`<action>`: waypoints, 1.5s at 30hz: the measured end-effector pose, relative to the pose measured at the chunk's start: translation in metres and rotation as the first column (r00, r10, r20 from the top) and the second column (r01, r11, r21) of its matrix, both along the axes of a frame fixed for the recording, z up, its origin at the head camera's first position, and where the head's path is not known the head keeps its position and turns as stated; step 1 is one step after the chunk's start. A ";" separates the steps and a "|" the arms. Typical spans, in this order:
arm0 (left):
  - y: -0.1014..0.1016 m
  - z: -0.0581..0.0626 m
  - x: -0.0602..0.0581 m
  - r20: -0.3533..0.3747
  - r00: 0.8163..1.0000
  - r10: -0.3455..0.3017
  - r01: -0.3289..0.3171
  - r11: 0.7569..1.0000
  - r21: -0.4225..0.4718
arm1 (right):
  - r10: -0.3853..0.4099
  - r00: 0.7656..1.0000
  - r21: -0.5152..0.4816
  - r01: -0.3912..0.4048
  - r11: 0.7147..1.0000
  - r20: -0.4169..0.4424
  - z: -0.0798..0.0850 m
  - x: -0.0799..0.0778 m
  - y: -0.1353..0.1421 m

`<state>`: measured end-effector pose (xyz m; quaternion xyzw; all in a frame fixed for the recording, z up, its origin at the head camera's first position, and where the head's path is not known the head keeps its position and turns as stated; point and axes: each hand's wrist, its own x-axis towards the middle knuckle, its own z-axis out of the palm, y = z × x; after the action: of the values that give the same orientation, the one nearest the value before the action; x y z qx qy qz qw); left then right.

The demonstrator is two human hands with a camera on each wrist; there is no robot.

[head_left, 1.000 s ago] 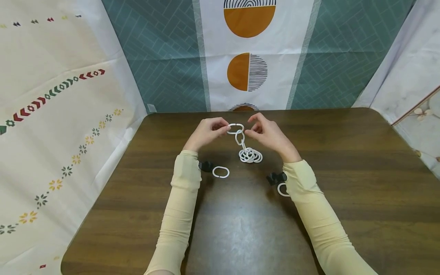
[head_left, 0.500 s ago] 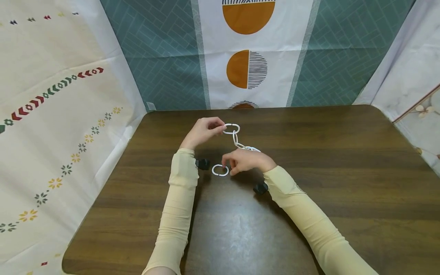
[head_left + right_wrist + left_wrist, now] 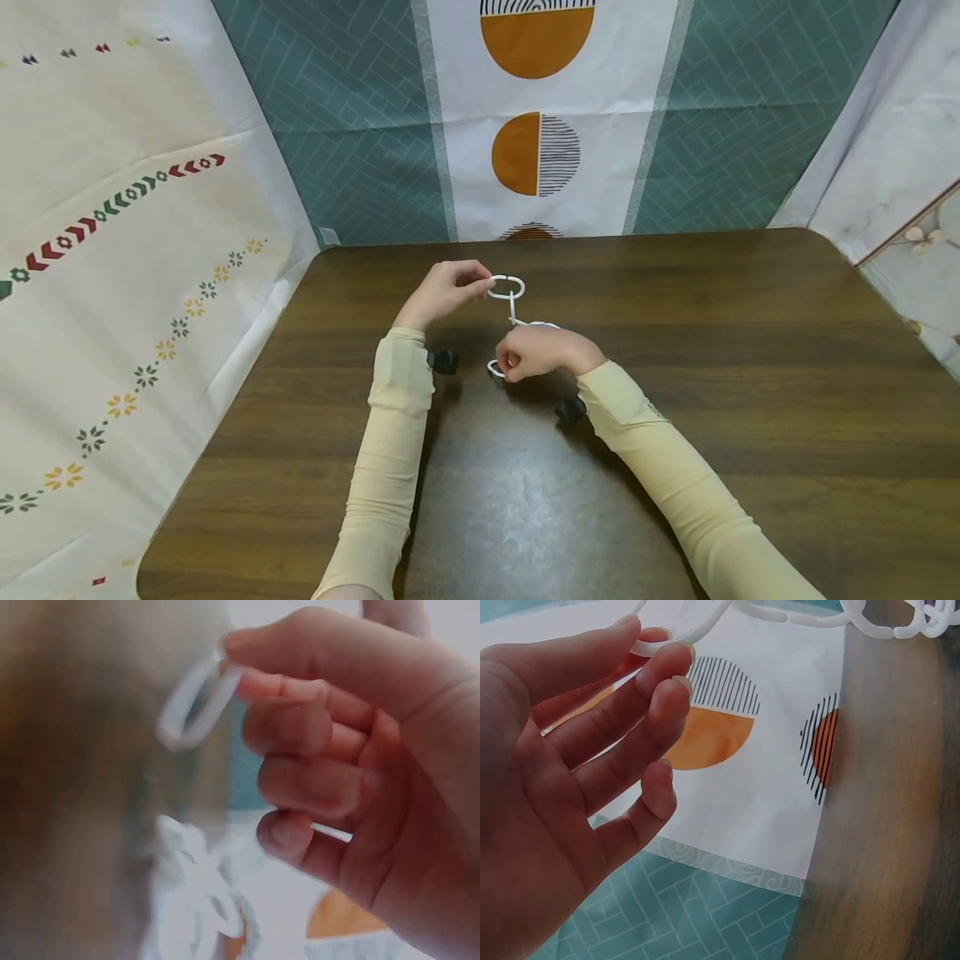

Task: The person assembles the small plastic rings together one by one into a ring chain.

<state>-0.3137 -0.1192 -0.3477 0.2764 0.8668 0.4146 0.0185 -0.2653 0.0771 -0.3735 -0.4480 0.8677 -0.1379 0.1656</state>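
Observation:
My left hand [image 3: 446, 293] pinches the white end link [image 3: 522, 289] of a plastic chain between thumb and fingertips, raised above the table. From that link the chain [image 3: 512, 308] hangs down and runs right, where the right hand hides most of it. In the left wrist view, joined links [image 3: 757, 613] cross the top. My right hand [image 3: 546, 350], nearer the body, pinches a separate white oval link [image 3: 492, 369] by thumb and finger. This loose link [image 3: 177, 739] appears tilted and slightly blurred in the right wrist view, with the heaped chain [image 3: 191, 900] below.
The brown wooden table [image 3: 300, 467] spreads around both arms. Behind it hangs a teal and white patterned cloth [image 3: 360, 167], and a cream cloth [image 3: 112, 333] covers the left side. Black wrist cameras [image 3: 444, 362] sit on the inner sides of both sleeves.
My right hand has left the chain's end, come down toward the body, and taken hold of the loose link from the table. The left hand has shifted slightly left, still pinching the end link.

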 end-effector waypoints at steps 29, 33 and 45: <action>0.018 0.011 0.019 0.017 0.991 -0.134 0.135 0.974 -0.184 | -0.362 0.932 -0.316 0.347 0.883 0.011 0.047 -0.003 0.065; 0.021 0.014 0.020 -0.010 0.987 -0.159 0.153 0.968 -0.201 | -0.395 0.919 -0.300 0.379 0.876 0.007 0.047 -0.004 0.066; 0.029 0.020 0.024 -0.081 0.976 -0.202 0.175 0.950 -0.257 | -0.434 0.900 -0.312 0.404 0.860 -0.029 0.046 -0.006 0.063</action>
<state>-0.2902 -0.0901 -0.3273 0.3752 0.8812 0.2838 0.0462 -0.2717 0.1406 -0.3272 -0.2745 0.9204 -0.2778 0.0190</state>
